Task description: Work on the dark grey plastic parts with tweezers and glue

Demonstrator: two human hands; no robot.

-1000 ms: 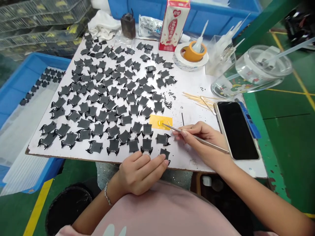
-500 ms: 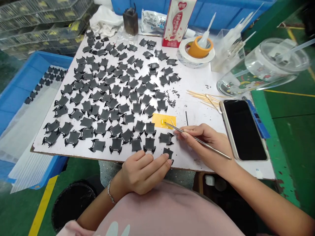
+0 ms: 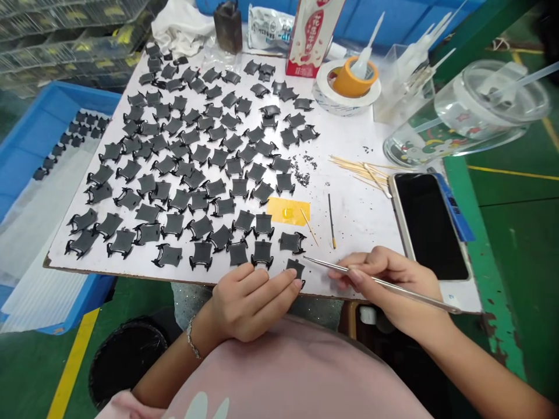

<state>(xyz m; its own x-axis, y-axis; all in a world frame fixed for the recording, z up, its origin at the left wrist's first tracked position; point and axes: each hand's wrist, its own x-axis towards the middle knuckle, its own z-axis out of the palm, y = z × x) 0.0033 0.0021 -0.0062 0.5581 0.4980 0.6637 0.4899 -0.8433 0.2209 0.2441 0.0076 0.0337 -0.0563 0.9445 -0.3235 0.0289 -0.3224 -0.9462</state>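
Observation:
My right hand point(image 3: 386, 285) grips slim metal tweezers point(image 3: 402, 288) with the fingers closed round them. Their fine tip is just right of a small dark grey plastic part point(image 3: 296, 267) at the table's front edge. On that part's lower right corner press the fingertips of my left hand point(image 3: 253, 302), whose thumb is hidden. Above lies a yellow sticky piece point(image 3: 276, 209) with a wet, shiny drop on it. A toothpick point(image 3: 309, 227) and a thin dark stick point(image 3: 331, 218) lie to its right.
Many similar grey parts point(image 3: 201, 154) cover the table's left and middle. At right are a phone point(image 3: 430, 227), loose toothpicks point(image 3: 356, 169) and a clear cup point(image 3: 463, 116). Tape rolls point(image 3: 325, 96) and a red-white carton point(image 3: 312, 41) stand behind. A blue crate point(image 3: 26, 134) is at left.
My right hand has drawn the tweezers from the yellow piece's drop down towards the part at my left fingertips. My left hand stays on that part. The view has shifted slightly.

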